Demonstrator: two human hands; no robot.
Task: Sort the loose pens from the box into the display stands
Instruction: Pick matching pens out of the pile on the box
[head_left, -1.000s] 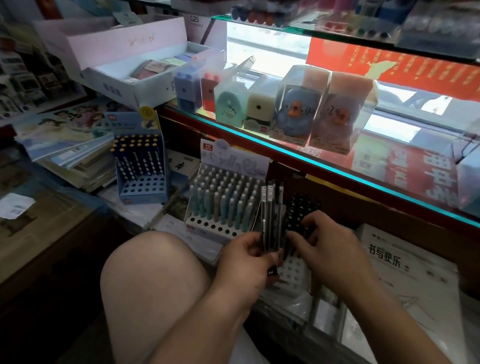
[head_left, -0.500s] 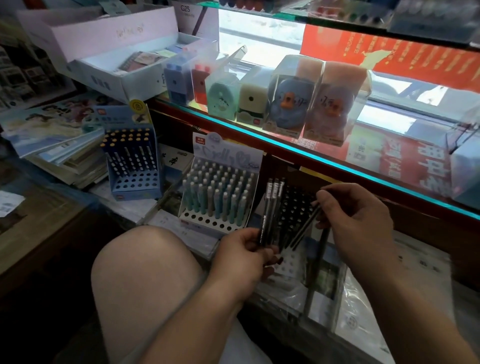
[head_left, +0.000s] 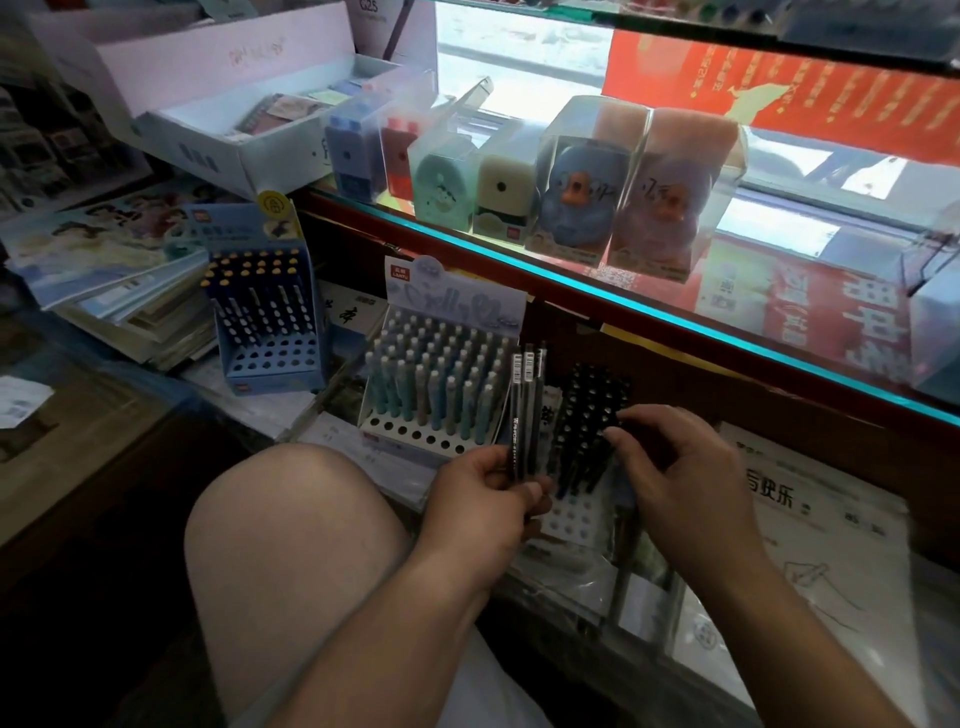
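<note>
Below the glass shelf (head_left: 675, 318), three pen stands sit in a row on a low ledge: a blue stand (head_left: 267, 358) at the left, a pastel stand (head_left: 441, 384) in the middle and a black stand (head_left: 587, 405) at the right. The left hand (head_left: 488, 501) grips a small bundle of dark pens (head_left: 525, 410) by their lower ends. They stand upright between the pastel stand and the black stand, with white labels near their tops. The right hand (head_left: 685, 478) reaches over the black stand with curled fingers, its fingertips (head_left: 621, 432) on the tops of the dark pens standing there; I cannot tell whether it pinches one. Open holes show in the white front rows of that stand. A bare knee (head_left: 291, 519) is just left of the hands. Boxed sharpeners (head_left: 587, 176) line the shelf.
</note>
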